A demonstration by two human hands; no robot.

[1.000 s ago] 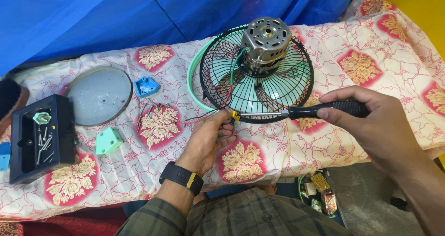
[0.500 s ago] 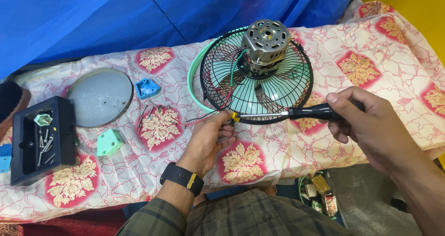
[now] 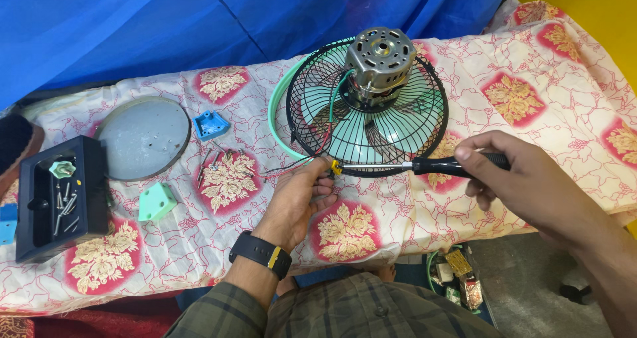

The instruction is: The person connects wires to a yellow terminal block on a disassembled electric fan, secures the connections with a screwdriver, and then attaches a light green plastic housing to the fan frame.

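Here, head view only: fan cage (image 3: 367,115) lying face down near table's far edge, bare patterned cloth (image 3: 531,99) right of it. Just before cage's near rim, left hand (image 3: 300,198) pinching a small yellow connector (image 3: 336,168) with wires; right hand (image 3: 524,178) closed around screwdriver (image 3: 424,167), tip at connector. Screw at tip too small to make out. Well left of cage, black tray (image 3: 40,235) holding loose screws and a green knob (image 3: 62,169).
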